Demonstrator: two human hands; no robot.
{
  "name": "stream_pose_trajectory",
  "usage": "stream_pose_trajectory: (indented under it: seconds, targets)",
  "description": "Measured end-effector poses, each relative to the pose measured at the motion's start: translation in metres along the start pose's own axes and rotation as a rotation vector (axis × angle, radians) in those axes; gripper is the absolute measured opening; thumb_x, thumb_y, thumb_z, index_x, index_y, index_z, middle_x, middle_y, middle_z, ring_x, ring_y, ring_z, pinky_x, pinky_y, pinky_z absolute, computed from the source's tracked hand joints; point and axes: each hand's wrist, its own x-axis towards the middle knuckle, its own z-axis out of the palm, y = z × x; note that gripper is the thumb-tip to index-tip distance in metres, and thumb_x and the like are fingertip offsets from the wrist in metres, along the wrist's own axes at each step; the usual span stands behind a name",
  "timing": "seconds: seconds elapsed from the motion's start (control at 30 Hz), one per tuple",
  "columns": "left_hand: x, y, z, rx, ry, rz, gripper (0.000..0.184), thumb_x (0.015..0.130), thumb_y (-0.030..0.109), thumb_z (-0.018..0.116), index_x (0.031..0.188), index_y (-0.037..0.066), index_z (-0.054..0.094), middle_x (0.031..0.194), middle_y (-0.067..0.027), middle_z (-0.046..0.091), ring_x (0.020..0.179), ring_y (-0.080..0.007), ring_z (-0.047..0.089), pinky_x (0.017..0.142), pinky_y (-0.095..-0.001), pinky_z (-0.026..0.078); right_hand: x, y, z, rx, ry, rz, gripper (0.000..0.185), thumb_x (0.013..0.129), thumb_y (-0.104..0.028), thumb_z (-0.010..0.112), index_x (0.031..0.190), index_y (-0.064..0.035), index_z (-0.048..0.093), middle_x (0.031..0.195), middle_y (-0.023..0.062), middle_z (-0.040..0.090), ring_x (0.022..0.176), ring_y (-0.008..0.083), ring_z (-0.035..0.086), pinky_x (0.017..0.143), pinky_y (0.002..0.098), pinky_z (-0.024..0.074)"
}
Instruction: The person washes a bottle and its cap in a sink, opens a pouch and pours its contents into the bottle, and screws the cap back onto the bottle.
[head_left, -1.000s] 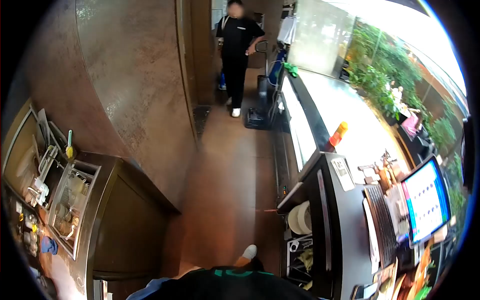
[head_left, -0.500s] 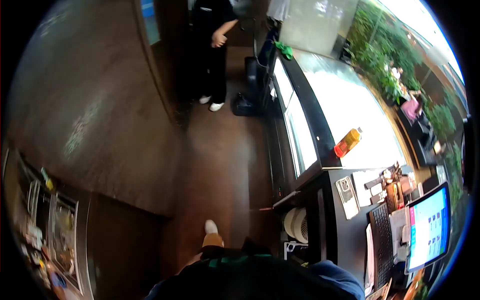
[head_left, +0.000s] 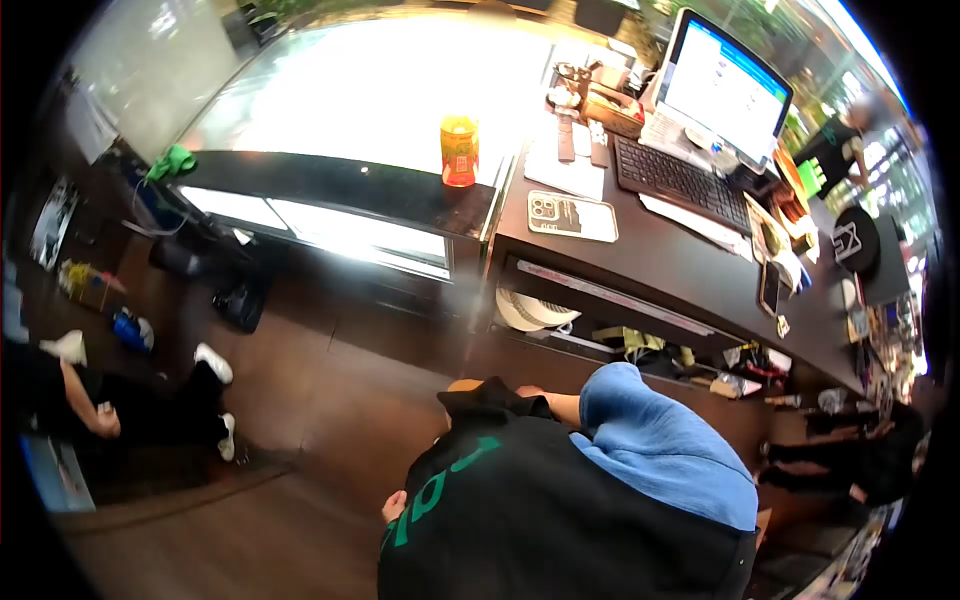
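The black apron (head_left: 560, 500) with green lettering covers most of my body. Past its left edge a small part of my left hand (head_left: 395, 505) shows, over the brown floor; whether its fingers are curled I cannot make out. My right hand (head_left: 530, 392) is in front of my chest, at the end of a rolled blue sleeve (head_left: 660, 440). The apron's top edge hides its fingers. Nearest to it is the dark counter (head_left: 560, 262), a little ahead and apart from the hand. No object shows in either hand.
On the counter are a phone in a case (head_left: 572, 217), a keyboard (head_left: 680, 180) and a monitor (head_left: 725, 85). A drink bottle (head_left: 460, 152) stands on the display case (head_left: 330, 180). A green cloth (head_left: 172, 163) lies at its far end. Other people stand left (head_left: 100, 400) and right (head_left: 880, 455).
My view has swung to the right, so the counter is now ahead of me and the other person is at the left. My right forearm and parts of both hands have come into view.
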Motion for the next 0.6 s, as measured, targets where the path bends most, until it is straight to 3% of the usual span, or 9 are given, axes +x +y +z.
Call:
stream_pose_trajectory:
  seconds: [0.03, 0.33, 0.47, 0.57, 0.6]
  targets:
    - [0.016, -0.002, -0.006, -0.100, -0.064, -0.017, 0.032, 0.083, 0.023, 0.071, 0.106, 0.001, 0.067, 0.097, -0.0072, 0.069, 0.087, -0.0145, 0.063, 0.081, -0.0298, 0.049, 0.003, -0.004, 0.001, 0.022, 0.005, 0.025, 0.038, 0.081, -0.040, 0.060, 0.094, -0.0059, 0.069, 0.091, 0.0160, 0.067, 0.084, 0.0321, 0.065, 0.070, 0.0422, 0.0504]
    - [0.067, 0.071, -0.058, 0.080, -0.101, -0.021, 0.030, 0.084, 0.022, 0.070, 0.104, 0.001, 0.067, 0.095, -0.0070, 0.069, 0.085, -0.0143, 0.063, 0.079, -0.0297, 0.049, 0.080, -0.010, -0.048, 0.040, -0.012, 0.204, 0.038, 0.081, -0.040, 0.061, 0.094, -0.0052, 0.068, 0.090, 0.0165, 0.067, 0.083, 0.0319, 0.065, 0.069, 0.0422, 0.0501]
    - [0.105, 0.100, -0.084, 0.104, -0.120, -0.018, 0.029, 0.084, 0.022, 0.070, 0.103, 0.001, 0.067, 0.093, -0.0069, 0.069, 0.084, -0.0143, 0.063, 0.079, -0.0297, 0.049, 0.163, -0.082, -0.108, 0.164, 0.218, 0.095, 0.038, 0.080, -0.040, 0.061, 0.094, -0.0048, 0.068, 0.090, 0.0167, 0.067, 0.082, 0.0318, 0.065, 0.069, 0.0421, 0.0500]
    - [0.147, 0.116, -0.107, 0.128, -0.168, -0.004, 0.028, 0.084, 0.022, 0.070, 0.103, 0.001, 0.067, 0.093, -0.0069, 0.069, 0.084, -0.0142, 0.063, 0.078, -0.0297, 0.050, 0.174, -0.177, -0.156, 0.173, 0.395, 0.002, 0.038, 0.082, -0.039, 0.060, 0.097, -0.0053, 0.068, 0.092, 0.0163, 0.068, 0.084, 0.0297, 0.066, 0.071, 0.0411, 0.0512]
    - [0.164, 0.121, -0.114, 0.125, -0.180, 0.001, 0.028, 0.084, 0.021, 0.070, 0.102, 0.000, 0.067, 0.092, -0.0069, 0.069, 0.084, -0.0142, 0.063, 0.078, -0.0297, 0.050, 0.157, -0.203, -0.166, 0.488, 0.367, -0.061, 0.038, 0.085, -0.039, 0.058, 0.099, -0.0055, 0.068, 0.093, 0.0163, 0.068, 0.085, 0.0276, 0.066, 0.074, 0.0401, 0.0513]
